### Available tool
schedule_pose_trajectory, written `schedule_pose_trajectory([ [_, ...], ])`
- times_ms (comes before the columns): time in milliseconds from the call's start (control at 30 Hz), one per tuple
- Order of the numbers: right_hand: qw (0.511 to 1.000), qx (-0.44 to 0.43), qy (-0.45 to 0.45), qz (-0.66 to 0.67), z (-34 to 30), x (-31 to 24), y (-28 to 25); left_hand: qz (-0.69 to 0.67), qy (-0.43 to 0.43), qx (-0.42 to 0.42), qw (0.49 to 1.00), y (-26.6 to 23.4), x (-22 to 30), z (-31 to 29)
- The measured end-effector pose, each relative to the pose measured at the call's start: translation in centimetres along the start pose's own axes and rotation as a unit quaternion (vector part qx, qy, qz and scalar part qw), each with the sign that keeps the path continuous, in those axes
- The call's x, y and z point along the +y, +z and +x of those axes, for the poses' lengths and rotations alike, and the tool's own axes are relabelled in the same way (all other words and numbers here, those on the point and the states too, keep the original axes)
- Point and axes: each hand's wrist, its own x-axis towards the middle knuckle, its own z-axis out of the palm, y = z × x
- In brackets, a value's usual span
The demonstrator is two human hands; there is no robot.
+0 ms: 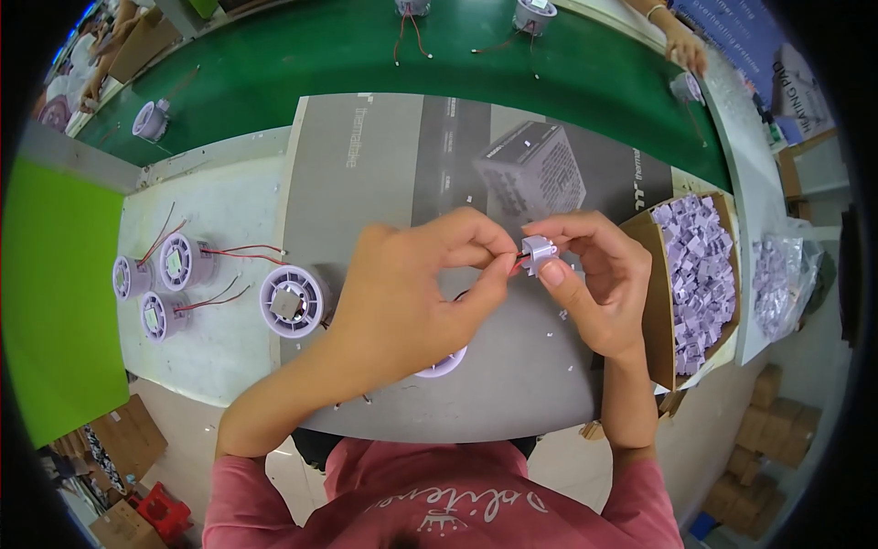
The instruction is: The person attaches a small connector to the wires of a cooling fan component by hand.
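Observation:
My left hand [412,293] is closed in a pinch on thin red and black wires [521,261]. Facing it, my right hand [599,284] grips a small lilac plastic piece [540,249] between thumb and fingers. The wires run up to that piece; whether they pass inside it I cannot tell. Beneath my left hand, a lilac round housing [444,368] shows only its lower rim. Left of my wrist lies another lilac round housing [293,300], ribbed, with a square metal plate in its middle.
On the right stands a cardboard box [660,302] full of small lilac pieces [700,284]. Several wired housings [183,263] sit at the left. Beyond the grey printed board [366,174] runs a green conveyor [320,59] carrying more housings. Another person's hand [686,50] is at the far right.

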Motion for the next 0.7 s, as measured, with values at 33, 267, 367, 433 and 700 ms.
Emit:
schedule_pose_trajectory([
  [33, 1.000, -0.001, 0.012, 0.002, -0.1, 0.0, 0.0, 0.094, 0.061, 0.025, 0.993, 0.2, -0.2, -0.2],
  [267, 0.995, 0.026, 0.077, 0.052, -0.2, -0.3, 0.4, 0.329, 0.277, 0.151, 0.890, 1.5, -1.5, -0.1],
  [367, 0.993, 0.010, 0.095, 0.064, -0.2, -0.1, 0.4, 0.387, 0.354, 0.195, 0.829, 2.0, -2.3, 0.1],
  [433, 0.995, 0.003, 0.081, 0.059, -0.3, -0.1, 0.7, 0.415, 0.385, 0.226, 0.793, 2.5, -2.5, 0.2],
  [700, 0.997, -0.004, 0.077, -0.012, 0.1, -0.6, -0.4, 0.255, 0.143, 0.039, 0.955, 0.1, 0.9, -0.1],
])
